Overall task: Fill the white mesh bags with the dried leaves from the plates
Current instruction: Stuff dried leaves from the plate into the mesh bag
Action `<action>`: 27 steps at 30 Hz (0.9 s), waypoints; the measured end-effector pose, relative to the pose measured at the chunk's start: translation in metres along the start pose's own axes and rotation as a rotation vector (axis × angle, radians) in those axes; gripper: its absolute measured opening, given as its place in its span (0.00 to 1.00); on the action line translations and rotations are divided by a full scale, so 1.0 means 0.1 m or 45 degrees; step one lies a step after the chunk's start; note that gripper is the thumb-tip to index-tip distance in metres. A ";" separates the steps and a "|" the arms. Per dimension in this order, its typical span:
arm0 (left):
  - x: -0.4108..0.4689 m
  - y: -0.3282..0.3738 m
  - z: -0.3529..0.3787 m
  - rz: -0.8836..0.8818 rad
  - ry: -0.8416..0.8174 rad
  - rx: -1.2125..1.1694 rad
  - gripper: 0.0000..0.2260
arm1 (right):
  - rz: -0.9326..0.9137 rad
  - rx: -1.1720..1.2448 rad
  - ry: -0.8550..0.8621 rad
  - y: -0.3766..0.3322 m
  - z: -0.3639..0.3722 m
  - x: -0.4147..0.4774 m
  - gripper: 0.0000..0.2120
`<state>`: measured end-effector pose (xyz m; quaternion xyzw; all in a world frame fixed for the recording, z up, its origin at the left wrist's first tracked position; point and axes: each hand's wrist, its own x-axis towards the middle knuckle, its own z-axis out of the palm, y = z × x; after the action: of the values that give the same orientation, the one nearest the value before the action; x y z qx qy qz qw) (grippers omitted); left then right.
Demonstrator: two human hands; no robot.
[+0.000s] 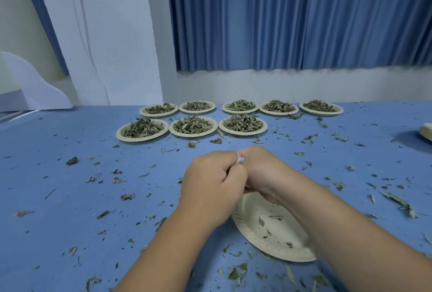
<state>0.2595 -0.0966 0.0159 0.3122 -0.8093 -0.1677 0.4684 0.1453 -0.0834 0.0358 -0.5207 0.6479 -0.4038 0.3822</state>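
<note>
My left hand [211, 184] and my right hand [261, 170] are closed together above a nearly empty paper plate [268, 228]. Between them they pinch a white mesh bag [240, 159], of which only a small white tip shows above the fingers; the rest is hidden in my hands. Only a few leaf crumbs lie on that plate. Farther back stand several paper plates heaped with dried leaves, in two rows: one at the front left [142, 129], one at the back right [321, 107].
The blue table [70, 198] is strewn with loose leaf bits on all sides. A pale plate edge [426, 130] shows at the far right. A white wall and a blue curtain [304, 18] stand behind the table.
</note>
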 end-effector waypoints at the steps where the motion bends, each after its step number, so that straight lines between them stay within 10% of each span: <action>1: 0.00 0.01 0.00 0.001 0.004 -0.014 0.06 | -0.001 -0.036 0.042 0.00 0.00 0.00 0.07; 8: 0.06 0.01 -0.07 -0.129 0.132 -0.227 0.09 | -0.086 0.490 -0.184 -0.07 -0.25 -0.23 0.10; 14: -0.07 0.34 0.03 0.088 -0.022 -0.257 0.09 | -0.112 0.131 0.108 -0.06 -0.31 -0.41 0.21; 20: -0.01 0.83 0.20 0.050 -0.001 -0.486 0.11 | -0.132 0.135 0.223 -0.01 -0.80 -0.95 0.04; 27: 0.28 1.88 0.81 -0.074 -0.180 -0.946 0.11 | -0.269 0.150 0.382 0.33 -1.93 -1.91 0.22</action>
<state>0.1138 0.0239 0.0987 0.1316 -0.7144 -0.4843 0.4876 -0.0120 0.1330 0.0931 -0.4966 0.6146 -0.5520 0.2665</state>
